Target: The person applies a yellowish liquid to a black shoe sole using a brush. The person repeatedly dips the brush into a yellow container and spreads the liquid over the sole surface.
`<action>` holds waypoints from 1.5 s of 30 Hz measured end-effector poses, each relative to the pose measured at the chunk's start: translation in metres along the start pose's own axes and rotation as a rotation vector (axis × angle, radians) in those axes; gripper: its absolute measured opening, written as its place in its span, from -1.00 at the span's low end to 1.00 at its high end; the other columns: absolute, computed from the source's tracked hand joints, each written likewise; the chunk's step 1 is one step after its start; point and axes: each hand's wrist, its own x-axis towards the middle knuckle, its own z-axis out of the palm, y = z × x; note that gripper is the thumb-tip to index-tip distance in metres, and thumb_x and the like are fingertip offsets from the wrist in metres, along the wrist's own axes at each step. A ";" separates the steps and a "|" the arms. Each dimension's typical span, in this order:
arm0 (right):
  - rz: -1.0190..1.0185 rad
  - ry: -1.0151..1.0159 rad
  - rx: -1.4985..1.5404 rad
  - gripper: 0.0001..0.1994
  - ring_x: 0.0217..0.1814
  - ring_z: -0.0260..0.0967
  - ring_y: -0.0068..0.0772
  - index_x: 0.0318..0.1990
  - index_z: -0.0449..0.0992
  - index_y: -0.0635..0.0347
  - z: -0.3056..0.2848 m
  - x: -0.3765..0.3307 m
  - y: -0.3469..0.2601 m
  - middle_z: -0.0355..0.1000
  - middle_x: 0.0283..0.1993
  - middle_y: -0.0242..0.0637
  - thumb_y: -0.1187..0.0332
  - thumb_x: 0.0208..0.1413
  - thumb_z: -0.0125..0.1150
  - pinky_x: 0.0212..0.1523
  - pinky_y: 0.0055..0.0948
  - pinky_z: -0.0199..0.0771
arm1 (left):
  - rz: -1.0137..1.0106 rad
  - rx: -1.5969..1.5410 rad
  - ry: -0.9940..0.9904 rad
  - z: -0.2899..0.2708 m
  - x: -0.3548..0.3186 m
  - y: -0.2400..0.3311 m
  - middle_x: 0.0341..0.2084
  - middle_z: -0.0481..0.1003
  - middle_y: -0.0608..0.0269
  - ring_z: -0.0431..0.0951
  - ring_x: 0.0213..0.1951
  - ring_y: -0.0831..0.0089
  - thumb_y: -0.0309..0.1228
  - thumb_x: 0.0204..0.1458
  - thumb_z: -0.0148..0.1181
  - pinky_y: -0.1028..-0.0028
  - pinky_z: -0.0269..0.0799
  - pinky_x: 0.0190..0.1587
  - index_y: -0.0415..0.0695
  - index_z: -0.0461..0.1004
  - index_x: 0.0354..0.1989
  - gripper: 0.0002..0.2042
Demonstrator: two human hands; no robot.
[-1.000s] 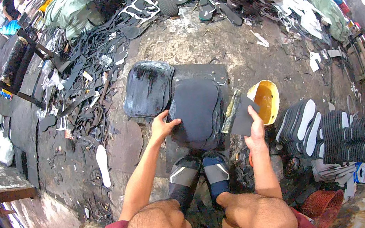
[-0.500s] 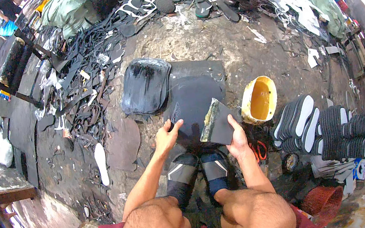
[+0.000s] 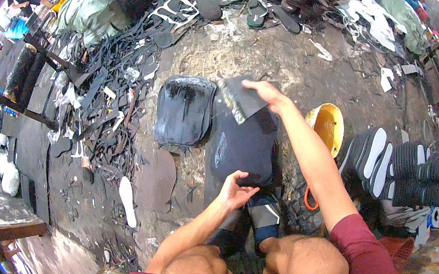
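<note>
In my right hand (image 3: 265, 93) is a flat, dark square spreader (image 3: 248, 100) with a pale, crusted edge, gripped at its far right corner. It is over the far part of a smooth black sheet (image 3: 241, 151), its crusted edge slightly blurred. My left hand (image 3: 236, 191) is at the sheet's near edge, thumb and fingers apart; whether it touches the sheet is unclear. A stack of black sheets (image 3: 183, 111) with a streaked, shiny top lies just left. Right of the sheet, a yellow container (image 3: 329, 125) with amber residue inside is partly covered by my right forearm.
Stacked black and white soles (image 3: 378, 160) stand at the right. Red-orange scissor handles (image 3: 309, 198) show beside my right forearm. A white sole shape (image 3: 127, 201) and a brown sheet (image 3: 159, 181) lie left. Dark offcuts (image 3: 113, 90) and sandals (image 3: 257, 12) are spread farther off.
My right hand has carried the spreader away from me to the far part of the sheet. My left hand has moved from the sheet's left side to its near edge. The view has shifted slightly.
</note>
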 end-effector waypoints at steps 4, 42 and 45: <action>0.057 0.038 -0.613 -0.42 0.18 0.48 -0.26 0.15 0.59 0.32 0.019 0.059 0.010 0.57 0.15 -0.13 -0.05 0.24 0.26 0.25 -0.31 0.36 | 0.027 -0.208 0.077 0.018 -0.010 0.005 0.43 -0.08 -0.29 -0.03 0.49 -0.14 -0.30 0.07 0.29 -0.05 -0.08 0.54 -0.48 -0.28 0.44 -0.04; -0.468 0.897 0.347 -0.63 -0.02 0.48 -0.49 0.10 0.54 0.30 -0.025 -0.225 0.089 0.55 -0.01 -0.34 0.18 0.32 0.27 0.02 -0.38 0.50 | 0.574 1.139 0.140 0.014 -0.045 0.131 0.51 -0.01 -0.24 0.00 0.53 0.09 0.27 0.10 0.23 0.16 -0.13 0.52 -0.22 -0.50 0.56 0.22; -0.486 1.037 -0.106 -0.61 -0.08 0.54 -0.36 0.11 0.52 0.40 -0.093 -0.257 0.064 0.60 -0.05 -0.24 0.29 0.24 0.32 0.02 -0.32 0.50 | 0.582 1.008 0.040 0.008 -0.044 0.118 0.52 -0.05 -0.26 -0.02 0.54 0.06 0.05 0.19 0.28 0.23 -0.18 0.53 -0.21 -0.50 0.57 0.13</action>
